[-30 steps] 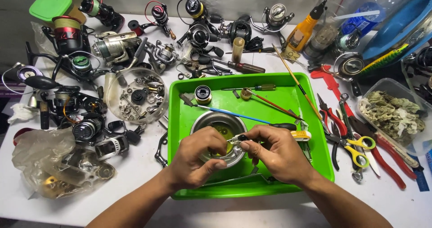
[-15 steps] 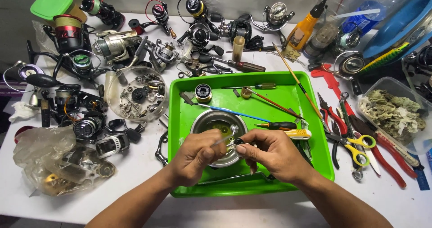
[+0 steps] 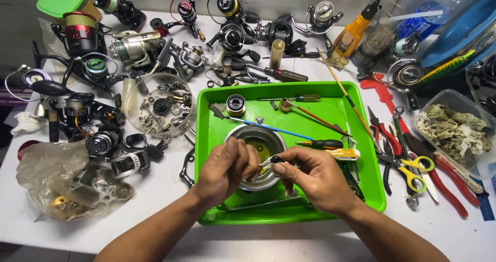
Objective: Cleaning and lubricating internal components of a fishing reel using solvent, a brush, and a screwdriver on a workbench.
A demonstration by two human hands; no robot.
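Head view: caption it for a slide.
Both hands, left hand and right hand, hold a small metal part over a green tray.

Both forearms are bare, with no sleeves in view behind the fingers. The left hand [image 3: 223, 170] and right hand [image 3: 319, 179] wear no gloves. No rings or watch show.

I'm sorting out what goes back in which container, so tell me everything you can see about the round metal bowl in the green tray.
The metal bowl is round, shallow and silvery, like steel, with a yellowish film or liquid at its bottom. It sits upright in the green tray, near the middle. The left hand and right hand hover over its near half, hiding that rim; whether they touch it is unclear. A thin blue rod lies by its far edge.
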